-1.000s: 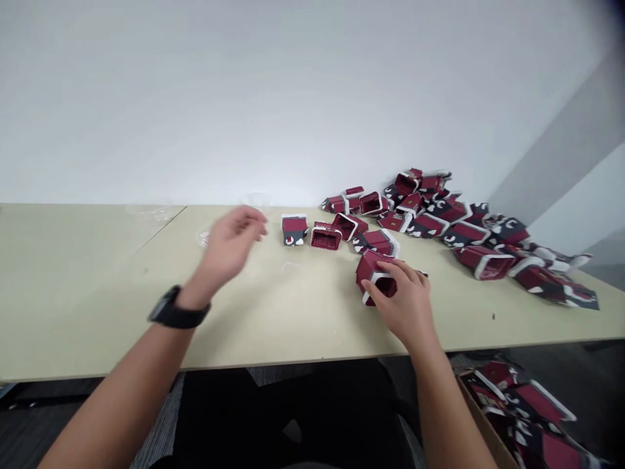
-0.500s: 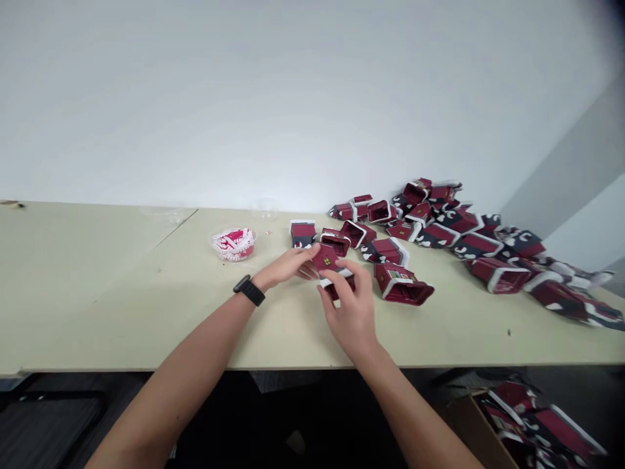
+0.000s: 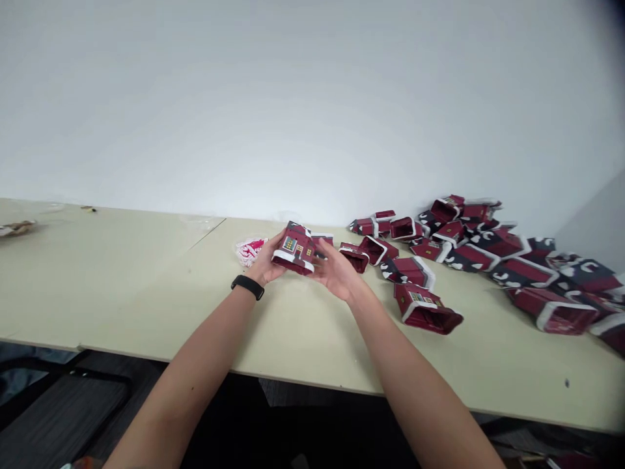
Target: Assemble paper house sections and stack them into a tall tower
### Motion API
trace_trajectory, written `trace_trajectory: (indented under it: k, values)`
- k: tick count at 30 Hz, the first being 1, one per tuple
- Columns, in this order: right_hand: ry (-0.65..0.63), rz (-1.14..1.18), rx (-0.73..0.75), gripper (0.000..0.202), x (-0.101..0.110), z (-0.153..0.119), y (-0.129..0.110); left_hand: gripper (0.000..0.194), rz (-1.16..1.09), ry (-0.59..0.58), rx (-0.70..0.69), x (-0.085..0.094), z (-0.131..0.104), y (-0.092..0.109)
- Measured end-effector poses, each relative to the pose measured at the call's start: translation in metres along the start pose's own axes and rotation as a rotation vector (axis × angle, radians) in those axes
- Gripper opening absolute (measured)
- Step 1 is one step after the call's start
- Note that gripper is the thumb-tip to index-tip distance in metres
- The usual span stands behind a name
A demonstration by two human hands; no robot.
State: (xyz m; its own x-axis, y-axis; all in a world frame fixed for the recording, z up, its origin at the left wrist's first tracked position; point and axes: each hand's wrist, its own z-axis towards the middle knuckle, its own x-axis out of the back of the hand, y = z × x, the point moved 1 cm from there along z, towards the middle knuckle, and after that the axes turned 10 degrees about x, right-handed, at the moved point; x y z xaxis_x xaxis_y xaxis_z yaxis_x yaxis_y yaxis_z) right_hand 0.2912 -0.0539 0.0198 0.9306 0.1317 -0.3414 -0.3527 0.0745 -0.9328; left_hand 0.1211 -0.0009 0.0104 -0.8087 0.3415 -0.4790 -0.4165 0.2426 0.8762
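Observation:
Between my hands a small maroon paper house [image 3: 297, 255] is held up over the table, its yellow-windowed front and white lower edge facing me. My left hand [image 3: 267, 266], with a black band on the wrist, grips its left side. On the right side my right hand [image 3: 336, 270] has thumb and fingers at the house; some fingertips are hidden behind it. Just behind, another maroon house [image 3: 323, 238] is partly covered. A clear bowl of red and white strips [image 3: 250, 251] stands beyond my left hand, partly hidden by it.
Several maroon houses with open bottoms lie to the right, a near one [image 3: 424, 309] by my right forearm. A larger heap [image 3: 502, 251] spreads along the wall. The pale table [image 3: 161, 293] has its front edge close to me. A dark chair [image 3: 63, 417] sits below left.
The held house has turned from its plain side to its windowed front and risen off the table. My hands have moved apart to its two sides. The view has swung left.

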Motion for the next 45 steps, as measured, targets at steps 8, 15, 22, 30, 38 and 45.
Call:
trace_trajectory:
  k: [8, 15, 22, 30, 38, 45]
  values:
    - [0.197, 0.079, 0.013, 0.035, 0.009, 0.000, 0.016, 0.039, 1.107, 0.732, -0.578, 0.022, -0.010, 0.035]
    - [0.530, 0.016, 0.202, 0.063, 0.027, 0.013, 0.016, 0.032, 1.537, 0.989, -0.342, 0.086, -0.025, 0.064]
    - [0.514, 0.046, 0.180, 0.060, 0.024, 0.015, 0.025, 0.019, 1.559, 0.969, -0.206, 0.103, -0.015, 0.060]
    - [0.482, 0.051, 0.188, 0.057, 0.019, 0.014, 0.027, 0.029, 1.277, 0.754, -0.468, 0.061, -0.014, 0.057]
    - [0.468, -0.189, 0.352, 0.074, 0.024, 0.021, 0.038, 0.034, 1.068, 0.258, -0.396, -0.007, -0.007, 0.009]
    - [0.465, -0.443, 0.546, 0.072, 0.016, 0.013, 0.034, 0.046, 0.612, 0.293, -0.342, -0.009, 0.000, -0.006]
